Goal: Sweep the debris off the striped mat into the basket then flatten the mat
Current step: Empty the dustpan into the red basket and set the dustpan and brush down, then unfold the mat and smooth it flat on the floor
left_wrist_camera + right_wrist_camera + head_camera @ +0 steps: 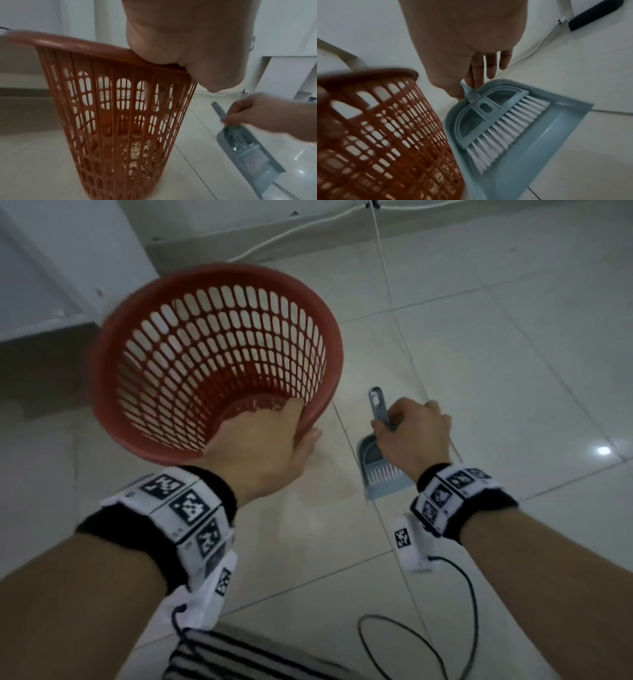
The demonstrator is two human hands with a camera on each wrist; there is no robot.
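The red slotted basket [219, 354] is the landmark: it is tilted, its long axis leaning away from the person so the mouth faces up and toward them. Pale debris [137, 151] shows through the slots near its bottom. The left hand [260, 446] grips the near rim, fingers curled inside and thumb outside. Near the person's feet, well on the near side of the basket, only a corner of the striped mat [239, 655] shows, so its lie cannot be judged.

Just right of the basket, the blue-grey dustpan [539, 135] lies on the tiled floor [513, 371], with the white-bristled brush [496, 124] nested in it, bristles toward the pan's open lip and handles pointing away from the person. The right hand [414, 436] pinches the handles [378, 405].

The step appears to be putting the tools aside. It would go best by setting the basket squarely upright before letting go, so the debris stays in, and leaving the pan flat beside it, clear of the mat.
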